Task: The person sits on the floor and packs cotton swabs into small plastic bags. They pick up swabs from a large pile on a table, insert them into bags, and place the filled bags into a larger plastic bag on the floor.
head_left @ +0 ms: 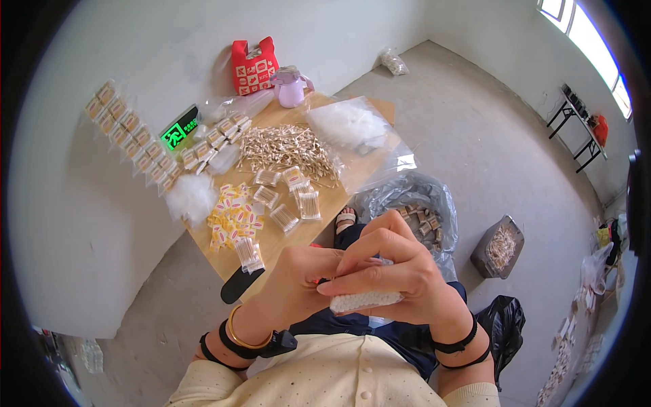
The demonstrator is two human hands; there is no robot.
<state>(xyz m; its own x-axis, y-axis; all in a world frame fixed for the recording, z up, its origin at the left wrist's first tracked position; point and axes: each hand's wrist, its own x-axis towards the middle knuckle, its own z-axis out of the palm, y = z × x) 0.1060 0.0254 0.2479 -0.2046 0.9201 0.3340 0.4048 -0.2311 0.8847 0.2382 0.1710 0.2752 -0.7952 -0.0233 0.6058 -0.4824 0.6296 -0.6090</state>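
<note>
A clear pack of cotton swabs [366, 301] is held in front of my chest, its white tips facing me. My right hand [400, 271] is closed round it, fingers bent over the top. Against the pack's left end, my left hand [295, 275] is closed too, its fingertips partly hidden behind the right fingers. Just beyond the hands, several filled swab packs [283, 218] lie on the wooden table [332, 203]. Near the table's left edge are a heap of yellow-and-white cards [232, 216] and another swab pack [249, 254].
Loose swabs [288, 149] are piled mid-table, beside clear bags [349, 125]. A lilac jug [290, 88] and red bag [254, 68] stand at the back. Right of the table are a plastic-lined container [444, 203] with packs and a grey bin [498, 247]. A black bag [505, 325] sits nearby.
</note>
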